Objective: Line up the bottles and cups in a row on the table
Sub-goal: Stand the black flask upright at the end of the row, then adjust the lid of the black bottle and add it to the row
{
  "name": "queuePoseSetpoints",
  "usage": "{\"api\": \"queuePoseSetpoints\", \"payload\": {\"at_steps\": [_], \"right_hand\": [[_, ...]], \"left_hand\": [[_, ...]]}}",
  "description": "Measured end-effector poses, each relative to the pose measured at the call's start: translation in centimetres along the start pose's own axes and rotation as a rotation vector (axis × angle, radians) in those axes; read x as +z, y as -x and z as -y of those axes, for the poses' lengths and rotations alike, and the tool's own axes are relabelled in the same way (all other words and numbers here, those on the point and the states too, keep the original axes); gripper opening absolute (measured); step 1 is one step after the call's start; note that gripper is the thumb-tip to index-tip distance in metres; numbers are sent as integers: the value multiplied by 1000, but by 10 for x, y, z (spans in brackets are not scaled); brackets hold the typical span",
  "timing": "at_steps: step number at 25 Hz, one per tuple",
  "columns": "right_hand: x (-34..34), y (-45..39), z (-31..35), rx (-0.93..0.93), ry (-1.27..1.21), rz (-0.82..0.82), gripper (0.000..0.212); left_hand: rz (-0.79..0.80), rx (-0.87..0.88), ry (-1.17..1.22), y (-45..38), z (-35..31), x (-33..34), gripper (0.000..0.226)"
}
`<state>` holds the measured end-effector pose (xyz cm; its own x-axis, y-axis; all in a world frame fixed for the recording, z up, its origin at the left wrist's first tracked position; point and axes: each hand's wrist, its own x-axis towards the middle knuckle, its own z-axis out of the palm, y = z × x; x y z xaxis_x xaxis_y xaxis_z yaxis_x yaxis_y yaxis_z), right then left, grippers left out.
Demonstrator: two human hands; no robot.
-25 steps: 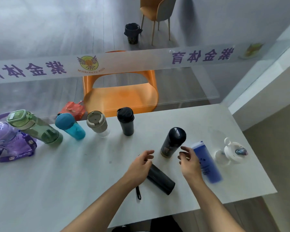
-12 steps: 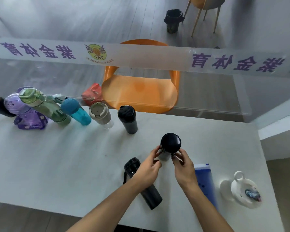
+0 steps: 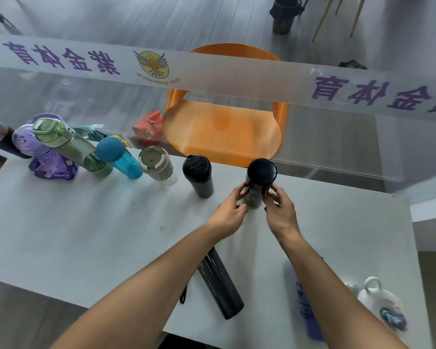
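Head view: both hands, left hand [image 3: 228, 210] and right hand [image 3: 280, 210], clasp the black-lidded bottle [image 3: 258, 183], best set upright at three o'clock of the black tumbler [image 3: 198, 176].

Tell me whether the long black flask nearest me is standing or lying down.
Lying down. The black flask rests lengthwise on the table, partly under the left forearm, with neither hand touching it.

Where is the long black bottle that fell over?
The long black cylindrical bottle lies on its side near the table's front edge, under the forearms, left of the blue bottle.
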<state>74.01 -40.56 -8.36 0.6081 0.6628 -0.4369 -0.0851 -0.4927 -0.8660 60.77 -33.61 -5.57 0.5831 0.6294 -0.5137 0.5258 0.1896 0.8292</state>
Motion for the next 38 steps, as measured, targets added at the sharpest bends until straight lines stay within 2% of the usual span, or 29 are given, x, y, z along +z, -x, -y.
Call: {"api": "queuePoseSetpoints", "payload": {"at_steps": [5, 9, 12, 15, 17, 20, 22, 23, 26, 29, 34, 38], "right_hand": [[-2, -1, 1, 8, 9, 25, 37], [-5, 7, 0, 74, 60, 11, 51], [-4, 28, -16, 80, 138, 28, 42], [4, 58, -45, 94, 272, 161, 31], [12, 77, -62, 131, 351, 261, 31], [28, 100, -77, 177, 423, 348, 38], [43, 113, -81, 208, 427, 400, 45], [50, 118, -84, 222, 422, 421, 46], [66, 132, -89, 231, 380, 425, 40], [67, 149, -84, 237, 241, 280, 34], [54, 175, -67, 87, 94, 24, 21], [45, 192, -63, 19, 73, -67, 23]], "left_hand": [[28, 21, -7, -1, 5, 0, 67], [6, -17, -70, 3, 11, -7, 67], [-129, -94, -110, 26, 27, -17, 60], [-321, -108, -168, 66, 56, -26, 44], [-391, -174, -176, 93, 83, -26, 35], [-336, -424, -110, 115, 121, -21, 30], [-234, -557, 106, 121, 134, -16, 35], [-180, -567, 193, 122, 137, -14, 39], [-95, -502, 327, 129, 139, -13, 51], [-38, -372, 373, 138, 129, -19, 50], [8, -104, 235, 148, 107, -28, 47], [69, -10, 137, 149, 110, -27, 51]]}}
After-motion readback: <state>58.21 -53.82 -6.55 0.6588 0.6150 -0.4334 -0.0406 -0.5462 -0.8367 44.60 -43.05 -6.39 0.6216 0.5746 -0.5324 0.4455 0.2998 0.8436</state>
